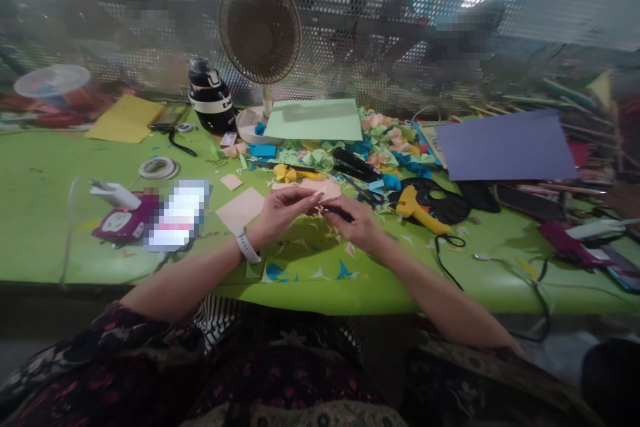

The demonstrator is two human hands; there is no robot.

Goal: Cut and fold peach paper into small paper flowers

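My left hand (pixel 283 210), with a white watch band on the wrist, pinches a small pale pink paper piece (pixel 320 195) above the green table (pixel 45 173). My right hand (pixel 357 223) is closed round a dark slim tool (pixel 336 213) that meets the paper; its working end is hidden. Another pink paper square (pixel 241 209) lies just left of my hands. Small paper scraps (pixel 320 272) in blue, white and green lie scattered under and in front of them.
A desk fan (pixel 260 30) and a black helmet-like object (pixel 209 97) stand at the back. Green (pixel 315 120), purple (pixel 505 145) and yellow (pixel 125 119) sheets lie about. A yellow glue gun (pixel 419 208), tape roll (pixel 159 167), cables and folded paper flowers (pixel 385 140) crowd the table.
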